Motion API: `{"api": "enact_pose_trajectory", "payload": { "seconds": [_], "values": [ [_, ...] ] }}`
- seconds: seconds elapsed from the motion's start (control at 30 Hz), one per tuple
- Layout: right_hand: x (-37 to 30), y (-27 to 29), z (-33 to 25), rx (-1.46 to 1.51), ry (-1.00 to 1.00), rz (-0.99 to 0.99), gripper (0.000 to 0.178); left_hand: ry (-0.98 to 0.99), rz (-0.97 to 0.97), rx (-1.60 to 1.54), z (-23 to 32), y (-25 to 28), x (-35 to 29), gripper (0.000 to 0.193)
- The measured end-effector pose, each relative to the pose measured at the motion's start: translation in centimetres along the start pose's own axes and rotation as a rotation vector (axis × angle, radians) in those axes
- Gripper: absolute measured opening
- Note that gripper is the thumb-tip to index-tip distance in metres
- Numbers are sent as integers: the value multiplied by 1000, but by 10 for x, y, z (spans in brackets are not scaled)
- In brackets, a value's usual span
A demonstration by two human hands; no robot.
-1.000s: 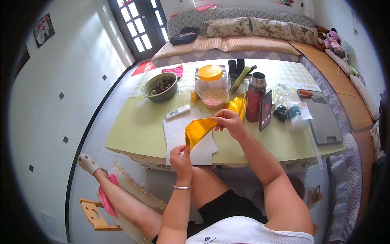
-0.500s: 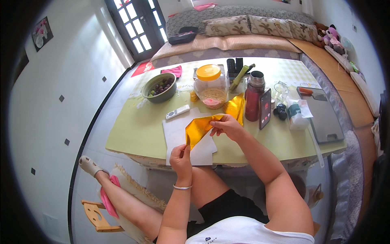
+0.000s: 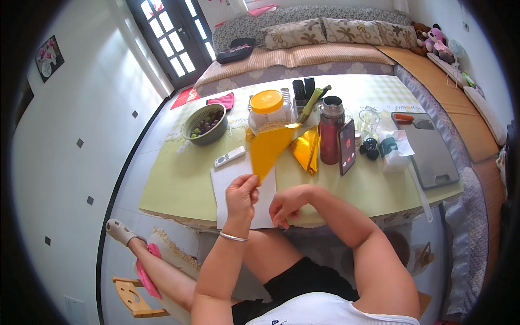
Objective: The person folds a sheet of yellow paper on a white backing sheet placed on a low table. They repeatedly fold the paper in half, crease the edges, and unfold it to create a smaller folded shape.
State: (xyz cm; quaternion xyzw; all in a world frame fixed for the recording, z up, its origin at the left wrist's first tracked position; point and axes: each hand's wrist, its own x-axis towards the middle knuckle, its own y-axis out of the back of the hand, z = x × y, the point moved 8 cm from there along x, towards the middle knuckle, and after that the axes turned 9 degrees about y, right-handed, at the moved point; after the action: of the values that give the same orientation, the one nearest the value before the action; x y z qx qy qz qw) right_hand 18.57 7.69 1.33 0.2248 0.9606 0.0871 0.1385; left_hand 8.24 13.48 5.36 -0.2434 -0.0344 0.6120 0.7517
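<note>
My left hand [image 3: 242,196] pinches the lower corner of a shiny gold foil sheet [image 3: 269,151], which stands up in the air in front of the jar. Below it, a white paper sheet [image 3: 230,187] lies at the table's near edge. My right hand [image 3: 291,205] hangs with curled fingers over that edge, beside the white paper; whether anything is between its fingertips is hidden. Another gold foil piece [image 3: 306,150], folded and creased, rests on the table near the red thermos flask [image 3: 329,135].
Around the table [image 3: 179,181] stand a bowl of grapes [image 3: 206,127], a yellow-lidded jar [image 3: 267,103], a white remote [image 3: 229,157], an upright phone [image 3: 347,146], a tissue pack [image 3: 394,154], a glass cup [image 3: 370,122] and a grey cutting board [image 3: 433,157]. A wooden stool [image 3: 130,298] is at lower left.
My right hand has let go of the gold foil and dropped toward the table's near edge. My left hand has raised the foil and turned it upright.
</note>
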Motion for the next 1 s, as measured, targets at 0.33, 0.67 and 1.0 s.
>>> {"api": "enact_pose_trajectory", "payload": {
  "seconds": [0.33, 0.67, 1.0],
  "values": [
    [-23, -22, -38, 242, 357, -285, 37, 454, -144, 207, -59, -68, 33, 11],
    [-53, -3, -73, 599, 817, -246, 58, 572, -214, 105, -101, -107, 77, 17],
    [-46, 19, -60, 664, 911, -66, 59, 208, -240, 716, -79, -78, 103, 21]
  ]
}}
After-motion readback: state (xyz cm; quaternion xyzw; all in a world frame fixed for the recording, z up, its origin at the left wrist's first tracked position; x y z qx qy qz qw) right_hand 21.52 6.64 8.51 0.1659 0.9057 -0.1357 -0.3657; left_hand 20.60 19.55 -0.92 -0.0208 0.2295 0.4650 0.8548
